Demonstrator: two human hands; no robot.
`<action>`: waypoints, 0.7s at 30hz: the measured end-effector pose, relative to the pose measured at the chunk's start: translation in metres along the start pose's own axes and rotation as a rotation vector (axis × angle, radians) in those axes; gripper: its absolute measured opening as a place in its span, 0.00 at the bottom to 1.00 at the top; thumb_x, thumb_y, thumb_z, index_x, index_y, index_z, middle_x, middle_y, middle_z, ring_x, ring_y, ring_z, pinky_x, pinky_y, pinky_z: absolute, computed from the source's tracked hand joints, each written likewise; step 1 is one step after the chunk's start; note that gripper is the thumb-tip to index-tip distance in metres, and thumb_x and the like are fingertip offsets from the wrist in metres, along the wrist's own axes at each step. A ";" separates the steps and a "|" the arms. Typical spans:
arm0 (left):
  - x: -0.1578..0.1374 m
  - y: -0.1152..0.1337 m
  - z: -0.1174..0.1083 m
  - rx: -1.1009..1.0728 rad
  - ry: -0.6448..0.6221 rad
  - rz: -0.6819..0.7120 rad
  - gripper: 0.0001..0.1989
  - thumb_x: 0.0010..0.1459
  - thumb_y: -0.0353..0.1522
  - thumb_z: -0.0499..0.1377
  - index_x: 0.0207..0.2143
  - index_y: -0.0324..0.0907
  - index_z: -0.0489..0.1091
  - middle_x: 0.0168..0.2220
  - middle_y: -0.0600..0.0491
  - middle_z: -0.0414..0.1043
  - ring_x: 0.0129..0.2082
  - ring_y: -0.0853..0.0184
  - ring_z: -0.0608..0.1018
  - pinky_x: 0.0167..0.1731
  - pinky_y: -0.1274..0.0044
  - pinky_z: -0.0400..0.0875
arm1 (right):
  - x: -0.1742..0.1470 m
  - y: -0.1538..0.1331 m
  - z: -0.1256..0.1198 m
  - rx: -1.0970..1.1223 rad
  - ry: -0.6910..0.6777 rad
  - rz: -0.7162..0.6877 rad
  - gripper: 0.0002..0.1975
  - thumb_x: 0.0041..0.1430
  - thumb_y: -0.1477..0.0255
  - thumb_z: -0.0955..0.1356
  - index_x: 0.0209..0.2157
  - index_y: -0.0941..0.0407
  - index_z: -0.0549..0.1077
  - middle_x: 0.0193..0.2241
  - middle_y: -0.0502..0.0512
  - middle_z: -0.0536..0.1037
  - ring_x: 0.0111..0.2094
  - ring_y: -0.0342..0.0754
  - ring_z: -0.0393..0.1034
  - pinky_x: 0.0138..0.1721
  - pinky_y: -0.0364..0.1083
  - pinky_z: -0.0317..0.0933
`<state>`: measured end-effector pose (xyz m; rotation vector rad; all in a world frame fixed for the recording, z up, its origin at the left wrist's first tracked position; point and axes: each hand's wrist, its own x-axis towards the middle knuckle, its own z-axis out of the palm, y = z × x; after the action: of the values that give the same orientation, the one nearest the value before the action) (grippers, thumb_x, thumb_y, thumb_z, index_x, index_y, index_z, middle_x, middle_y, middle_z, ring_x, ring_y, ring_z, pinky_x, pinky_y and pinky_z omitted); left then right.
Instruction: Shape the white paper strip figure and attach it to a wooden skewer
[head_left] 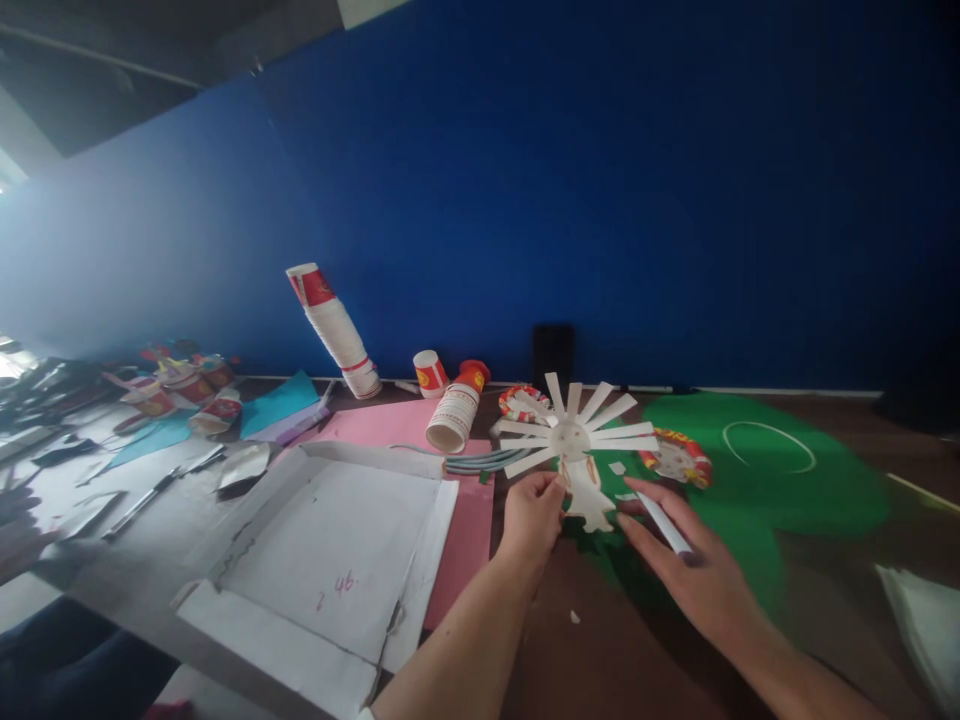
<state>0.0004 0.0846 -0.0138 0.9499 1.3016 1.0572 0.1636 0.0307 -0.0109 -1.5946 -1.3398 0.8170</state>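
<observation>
A paper cup cut into white strips lies fanned out like a flower, its round base in the middle. Just below it is a white paper cutout with wavy edges and brown marks. My left hand pinches the left edge of this cutout. A white marker with a purple end rests in my right hand, whose fingertips are close to the cutout's right side. Small white scraps lie between the hands. Two red-and-yellow trimmed paper pieces, one on the right, sit beside the strips.
A white shallow box lies left of my arm on pink paper. Stacked paper cups lean against the blue partition, with another stack lying nearby. Green paper spreads to the right. A pen lies far left.
</observation>
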 end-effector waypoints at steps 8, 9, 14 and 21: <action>0.004 -0.005 -0.003 0.014 0.038 0.025 0.13 0.52 0.41 0.60 0.28 0.38 0.72 0.13 0.61 0.57 0.13 0.76 0.58 0.16 0.82 0.51 | 0.004 0.024 0.003 -0.399 -0.035 -0.221 0.30 0.57 0.69 0.64 0.62 0.46 0.61 0.54 0.57 0.72 0.53 0.56 0.69 0.49 0.54 0.65; 0.004 -0.005 -0.003 0.013 0.037 0.026 0.13 0.52 0.40 0.60 0.28 0.38 0.73 0.13 0.61 0.56 0.14 0.76 0.58 0.16 0.82 0.51 | 0.004 0.025 0.004 -0.409 -0.038 -0.221 0.30 0.57 0.69 0.63 0.62 0.46 0.61 0.54 0.57 0.72 0.52 0.56 0.70 0.48 0.53 0.66; 0.003 -0.003 -0.002 0.008 0.022 0.023 0.12 0.53 0.39 0.59 0.28 0.38 0.73 0.14 0.61 0.57 0.13 0.76 0.58 0.15 0.82 0.50 | 0.008 0.024 0.004 -0.407 0.007 -0.218 0.28 0.58 0.69 0.62 0.61 0.49 0.63 0.50 0.58 0.75 0.45 0.55 0.74 0.45 0.53 0.67; 0.005 -0.005 -0.002 0.000 0.054 0.025 0.12 0.52 0.38 0.60 0.29 0.37 0.74 0.15 0.59 0.59 0.14 0.76 0.58 0.16 0.82 0.53 | 0.014 -0.025 -0.050 -0.217 0.250 -0.096 0.21 0.53 0.59 0.65 0.47 0.52 0.73 0.42 0.57 0.80 0.37 0.54 0.75 0.40 0.50 0.67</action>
<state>-0.0013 0.0880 -0.0196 0.9454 1.3368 1.1093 0.2014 0.0350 0.0328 -1.7204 -1.3450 0.4083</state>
